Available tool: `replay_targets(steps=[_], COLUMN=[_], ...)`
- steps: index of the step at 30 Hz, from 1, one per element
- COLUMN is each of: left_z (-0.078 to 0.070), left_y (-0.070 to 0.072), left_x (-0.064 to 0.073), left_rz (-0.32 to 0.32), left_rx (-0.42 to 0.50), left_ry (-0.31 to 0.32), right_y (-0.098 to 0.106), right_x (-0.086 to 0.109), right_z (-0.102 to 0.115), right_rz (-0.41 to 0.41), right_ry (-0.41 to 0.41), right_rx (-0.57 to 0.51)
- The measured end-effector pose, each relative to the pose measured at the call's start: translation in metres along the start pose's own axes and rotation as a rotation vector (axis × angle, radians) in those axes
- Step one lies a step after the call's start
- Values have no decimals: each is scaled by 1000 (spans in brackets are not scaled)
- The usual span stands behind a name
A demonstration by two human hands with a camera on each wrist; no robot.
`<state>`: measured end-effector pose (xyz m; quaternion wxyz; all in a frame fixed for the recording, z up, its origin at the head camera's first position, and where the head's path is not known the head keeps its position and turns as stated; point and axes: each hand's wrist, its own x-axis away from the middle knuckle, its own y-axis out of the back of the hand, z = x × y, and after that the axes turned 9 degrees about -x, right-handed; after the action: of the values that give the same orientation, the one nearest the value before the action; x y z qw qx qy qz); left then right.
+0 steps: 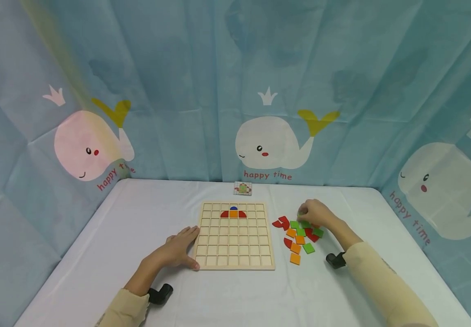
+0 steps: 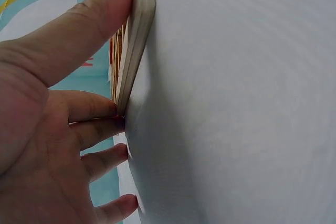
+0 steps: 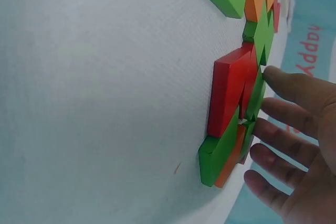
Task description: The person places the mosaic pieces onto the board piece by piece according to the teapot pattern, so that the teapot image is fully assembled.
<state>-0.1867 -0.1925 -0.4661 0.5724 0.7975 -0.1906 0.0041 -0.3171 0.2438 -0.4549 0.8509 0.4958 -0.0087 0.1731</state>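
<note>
In the head view a light wooden grid board (image 1: pixel 234 267) lies mid-table. Near its top sit an orange square (image 1: pixel 233 214), a blue half-round piece (image 1: pixel 233 208) above it, and red curved pieces (image 1: pixel 225 214) on either side. My left hand (image 1: pixel 178 249) rests along the board's left edge, thumb by the near corner; the left wrist view shows the fingers mostly straight. My right hand (image 1: pixel 317 211) reaches over the far side of the loose pieces, fingertips at a green piece (image 1: pixel 299 213). In the right wrist view its fingers are spread beside green blocks (image 3: pixel 257 95), with a gap between thumb and forefinger.
Loose green, orange (image 1: pixel 295 259) and red pieces (image 1: pixel 287 243) lie right of the board. A small patterned card (image 1: pixel 242 189) lies beyond it. A whale-print curtain (image 1: pixel 219 91) hangs behind the white-covered table (image 1: pixel 145 200). Black devices (image 1: pixel 161 294) are worn at both wrists.
</note>
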Motion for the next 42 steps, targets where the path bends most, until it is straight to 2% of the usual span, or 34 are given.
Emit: replay_targets(steps=[9,28,42], left_z=[0,0,1], left_y=[-1,0,0], left_x=[0,1,0], left_rz=[1,-3,6], left_rx=[1,7,9], left_ry=[-5,-1,-3], right_y=[-2,-3,-1], right_x=[2,1,1], right_z=[-1,3,1], right_rz=[6,5,-1], right_ry=[-4,-26,1], right_rx=[39,34,31])
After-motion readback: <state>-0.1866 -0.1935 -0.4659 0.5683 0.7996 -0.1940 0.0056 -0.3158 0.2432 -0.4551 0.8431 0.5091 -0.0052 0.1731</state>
